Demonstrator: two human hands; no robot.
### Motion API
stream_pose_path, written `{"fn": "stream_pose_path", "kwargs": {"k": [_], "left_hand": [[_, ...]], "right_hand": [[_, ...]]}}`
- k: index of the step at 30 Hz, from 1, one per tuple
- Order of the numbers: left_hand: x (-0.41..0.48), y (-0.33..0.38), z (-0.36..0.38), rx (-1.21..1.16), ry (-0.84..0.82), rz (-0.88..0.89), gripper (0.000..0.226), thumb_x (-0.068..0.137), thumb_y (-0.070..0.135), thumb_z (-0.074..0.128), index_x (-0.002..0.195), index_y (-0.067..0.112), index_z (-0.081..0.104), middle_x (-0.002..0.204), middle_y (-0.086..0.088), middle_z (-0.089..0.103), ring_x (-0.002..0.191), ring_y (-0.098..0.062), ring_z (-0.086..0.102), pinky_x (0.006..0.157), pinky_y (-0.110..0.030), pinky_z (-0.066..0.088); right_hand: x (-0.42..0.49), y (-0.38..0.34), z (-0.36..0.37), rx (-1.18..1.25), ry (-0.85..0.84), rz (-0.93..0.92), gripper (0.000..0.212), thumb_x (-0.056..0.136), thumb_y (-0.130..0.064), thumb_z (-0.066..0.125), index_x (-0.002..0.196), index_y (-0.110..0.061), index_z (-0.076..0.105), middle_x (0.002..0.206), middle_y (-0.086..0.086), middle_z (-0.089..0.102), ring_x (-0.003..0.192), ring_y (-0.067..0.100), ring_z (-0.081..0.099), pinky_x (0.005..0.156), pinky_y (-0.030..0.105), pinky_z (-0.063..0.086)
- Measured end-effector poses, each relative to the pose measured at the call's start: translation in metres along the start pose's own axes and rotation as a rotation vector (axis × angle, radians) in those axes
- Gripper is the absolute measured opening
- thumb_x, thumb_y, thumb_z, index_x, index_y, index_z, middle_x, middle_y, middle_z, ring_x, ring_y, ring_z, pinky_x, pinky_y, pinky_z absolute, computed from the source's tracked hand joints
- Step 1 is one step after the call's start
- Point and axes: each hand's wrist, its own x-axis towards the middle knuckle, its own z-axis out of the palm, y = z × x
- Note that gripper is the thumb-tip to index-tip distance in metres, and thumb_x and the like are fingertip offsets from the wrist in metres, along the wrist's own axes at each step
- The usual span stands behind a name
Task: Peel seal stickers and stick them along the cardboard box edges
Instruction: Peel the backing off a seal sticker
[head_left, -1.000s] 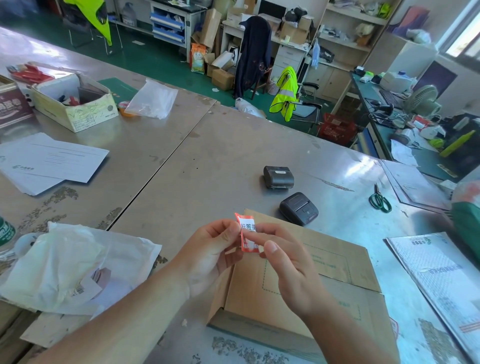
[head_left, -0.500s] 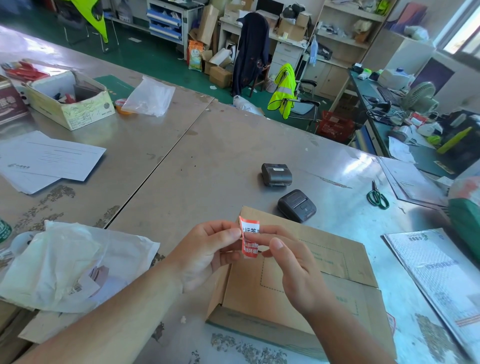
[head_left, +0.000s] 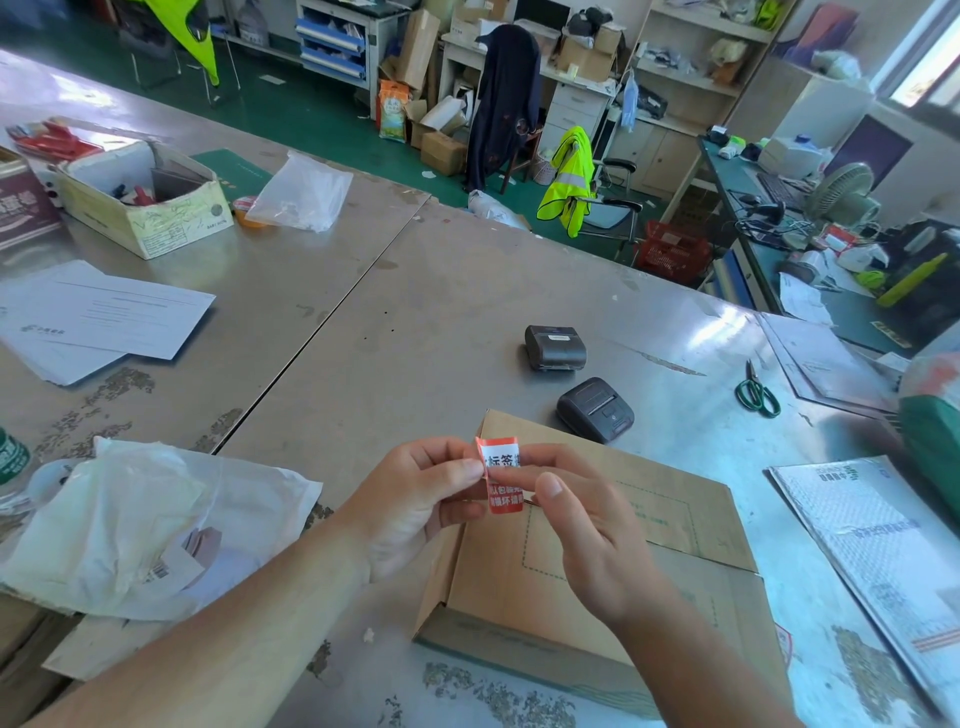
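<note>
The seal sticker (head_left: 500, 475), red with a white band of print across it, is held in the air above the far left corner of the cardboard box (head_left: 597, 566) and is not yet stuck down. A second ago it showed as a narrow, curled strip. Now it faces the camera more squarely and looks wider, with only its top left corner curling over. The hands have hardly shifted over the box in that time. I take this to mean the peel is being worked at that left edge rather than finished. No backing is plainly free, and whether the sticky side is bare cannot be told. How many box edges are already sealed cannot be told either.

The left hand (head_left: 415, 501) comes in from the near left. Its thumb and forefinger are clamped on the sticker's left edge, and the other fingers (head_left: 457, 512) are curled beneath. The right hand (head_left: 592, 530) reaches in from the near right, with its thumb laid over the sticker's middle and pinching it against the fingers behind. Both forearms are bare and converge over the box.

The box lies closed on the steel surface (head_left: 441, 322), near the person. Just beyond it sit two small black printers (head_left: 595, 410). Green-handled scissors (head_left: 757, 395) lie further right. A crumpled white bag (head_left: 130, 519) is at the near left, and printed sheets (head_left: 872, 545) lie at the near right.
</note>
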Motion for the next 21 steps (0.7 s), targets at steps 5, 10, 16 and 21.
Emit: {"fn": "stream_pose_path", "kwargs": {"k": [5,10,16,21], "left_hand": [[0.0,-0.001,0.0,-0.016,-0.017,0.0,0.027,0.065,0.03,0.077,0.083,0.011,0.072,0.095,-0.016,0.072,0.088,-0.026,0.067,0.074,-0.03,0.055],[0.002,-0.005,-0.001,-0.017,-0.02,0.018,0.028,0.069,0.027,0.074,0.086,0.007,0.068,0.096,-0.018,0.069,0.092,-0.031,0.062,0.09,-0.047,0.046],[0.003,-0.007,0.005,-0.066,0.01,0.067,0.005,0.074,0.016,0.068,0.075,0.011,0.067,0.086,-0.013,0.069,0.079,-0.022,0.06,0.069,-0.028,0.049],[0.005,-0.008,0.01,-0.069,0.02,0.106,0.014,0.078,0.012,0.059,0.068,0.016,0.069,0.087,-0.013,0.069,0.072,-0.015,0.062,0.065,-0.022,0.049]], "right_hand": [[-0.002,0.0,-0.001,0.02,-0.001,0.018,0.051,0.101,-0.048,0.032,0.113,-0.026,0.077,0.122,-0.006,0.065,0.116,0.019,0.063,0.09,0.045,0.053],[-0.003,-0.001,-0.001,0.04,0.007,0.037,0.051,0.1,-0.048,0.032,0.113,-0.027,0.077,0.121,-0.008,0.065,0.116,0.019,0.063,0.088,0.039,0.054],[-0.003,-0.002,0.0,0.056,0.033,0.06,0.051,0.1,-0.048,0.031,0.116,-0.029,0.075,0.124,-0.011,0.067,0.12,0.014,0.061,0.092,0.033,0.051],[-0.003,-0.001,0.001,0.088,0.07,0.078,0.051,0.1,-0.048,0.032,0.116,-0.027,0.075,0.122,-0.009,0.065,0.119,0.016,0.061,0.093,0.04,0.051]]}}
